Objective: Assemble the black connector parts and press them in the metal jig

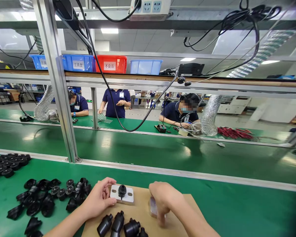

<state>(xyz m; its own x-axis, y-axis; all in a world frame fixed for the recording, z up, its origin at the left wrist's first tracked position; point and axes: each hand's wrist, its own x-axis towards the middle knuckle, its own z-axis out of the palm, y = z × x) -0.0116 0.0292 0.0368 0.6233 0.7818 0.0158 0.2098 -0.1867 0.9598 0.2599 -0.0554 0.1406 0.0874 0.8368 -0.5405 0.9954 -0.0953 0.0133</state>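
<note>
My left hand (98, 199) is closed around the left end of a white rectangular block (129, 196) with oval holes, its thumb at the front corner. A small round black plastic part (122, 191) sits upright in the block's middle. Over a small clear plastic box (153, 207), my right hand (166, 200) has its fingers bent downward, partly hidden; anything between them cannot be made out. Several black cylindrical plastic parts (117, 222) lie in front of the block on a brown cardboard sheet (174, 227).
Loose black plastic parts (41, 197) cover the green bench at left, with black rings (8, 164) farther back. A metal post (58, 82) rises at left; a black cable (108, 89) hangs ahead. People (181, 110) work beyond the green conveyor (148, 148).
</note>
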